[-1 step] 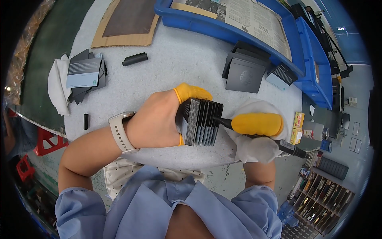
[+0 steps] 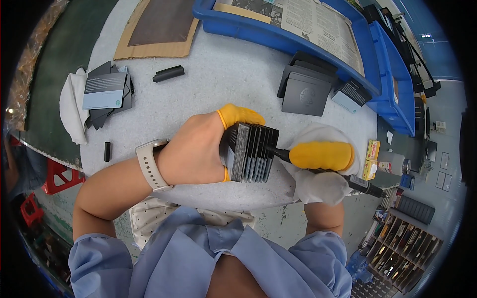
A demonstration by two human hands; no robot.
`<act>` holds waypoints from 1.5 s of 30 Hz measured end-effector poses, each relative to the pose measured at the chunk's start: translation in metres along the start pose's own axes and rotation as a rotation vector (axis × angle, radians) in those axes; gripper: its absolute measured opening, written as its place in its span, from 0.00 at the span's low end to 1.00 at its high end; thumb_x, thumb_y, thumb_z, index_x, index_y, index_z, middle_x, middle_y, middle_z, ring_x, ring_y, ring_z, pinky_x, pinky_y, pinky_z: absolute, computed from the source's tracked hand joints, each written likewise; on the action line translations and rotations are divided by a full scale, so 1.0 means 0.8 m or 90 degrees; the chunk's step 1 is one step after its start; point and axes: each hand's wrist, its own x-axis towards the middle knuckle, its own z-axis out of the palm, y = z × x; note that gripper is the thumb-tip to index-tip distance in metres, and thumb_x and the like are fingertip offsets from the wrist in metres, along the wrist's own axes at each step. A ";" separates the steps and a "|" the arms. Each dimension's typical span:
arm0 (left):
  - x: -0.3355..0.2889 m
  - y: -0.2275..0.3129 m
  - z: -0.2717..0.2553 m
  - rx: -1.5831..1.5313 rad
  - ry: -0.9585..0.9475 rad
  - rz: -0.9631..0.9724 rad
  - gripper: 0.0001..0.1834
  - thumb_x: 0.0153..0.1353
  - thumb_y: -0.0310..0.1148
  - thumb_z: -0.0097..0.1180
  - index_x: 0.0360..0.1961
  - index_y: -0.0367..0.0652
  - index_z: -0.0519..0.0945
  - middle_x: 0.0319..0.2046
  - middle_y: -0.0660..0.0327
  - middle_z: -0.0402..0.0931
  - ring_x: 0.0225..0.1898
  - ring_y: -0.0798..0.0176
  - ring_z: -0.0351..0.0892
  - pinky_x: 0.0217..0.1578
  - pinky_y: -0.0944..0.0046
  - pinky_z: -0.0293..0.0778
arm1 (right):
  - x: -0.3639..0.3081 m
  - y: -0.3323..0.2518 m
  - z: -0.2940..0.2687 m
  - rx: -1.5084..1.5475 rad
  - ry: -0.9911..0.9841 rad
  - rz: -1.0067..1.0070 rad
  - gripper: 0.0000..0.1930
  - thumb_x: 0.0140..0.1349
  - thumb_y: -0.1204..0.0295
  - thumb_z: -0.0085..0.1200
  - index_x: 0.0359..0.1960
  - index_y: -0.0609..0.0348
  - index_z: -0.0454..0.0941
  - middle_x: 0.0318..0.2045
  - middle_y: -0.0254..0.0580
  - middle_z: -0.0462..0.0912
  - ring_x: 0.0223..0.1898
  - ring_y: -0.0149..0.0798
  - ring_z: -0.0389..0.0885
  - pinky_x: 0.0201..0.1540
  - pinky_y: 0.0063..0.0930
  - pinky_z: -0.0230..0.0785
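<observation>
At the far left of the grey table [image 2: 208,94], a fanned pile of dark cards [image 2: 107,92] lies on a white cloth [image 2: 72,107], with a short black cylinder [image 2: 168,73] just beyond it. Nearer the middle, your left hand [image 2: 196,154], yellow finger cots on its fingers [image 2: 238,115], is wrapped tight around the stack of dark square plates [image 2: 251,151], standing on edge at the table's near side. Your white-gloved right hand [image 2: 320,169] closes on a black-shafted tool [image 2: 362,186], its tip touching the stack's right face. Nothing has shifted from the earlier view: same grip, same contact, so the work on the stack looks mid-stroke. More dark plates [image 2: 304,87] sit beside the blue plastic tray [image 2: 298,42].
</observation>
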 end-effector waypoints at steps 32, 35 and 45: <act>-0.010 -0.007 -0.005 0.004 -0.004 0.005 0.45 0.42 0.43 0.85 0.56 0.37 0.70 0.41 0.58 0.83 0.39 0.59 0.86 0.44 0.62 0.80 | 0.038 -0.003 0.055 0.302 -0.016 -0.002 0.38 0.47 0.84 0.72 0.62 0.59 0.70 0.60 0.49 0.78 0.56 0.45 0.82 0.60 0.33 0.74; -0.010 -0.009 -0.005 0.013 -0.022 -0.011 0.44 0.43 0.43 0.84 0.55 0.37 0.70 0.41 0.58 0.83 0.39 0.59 0.86 0.44 0.62 0.80 | 0.036 0.002 0.052 0.267 -0.027 -0.010 0.37 0.48 0.84 0.72 0.62 0.59 0.70 0.59 0.49 0.79 0.55 0.45 0.83 0.58 0.33 0.75; -0.011 -0.008 -0.003 -0.009 0.006 0.040 0.43 0.46 0.42 0.83 0.56 0.37 0.69 0.43 0.57 0.84 0.41 0.59 0.87 0.46 0.61 0.81 | 0.040 0.007 0.048 0.173 -0.019 -0.078 0.38 0.47 0.83 0.73 0.62 0.59 0.71 0.56 0.49 0.80 0.52 0.46 0.84 0.56 0.33 0.77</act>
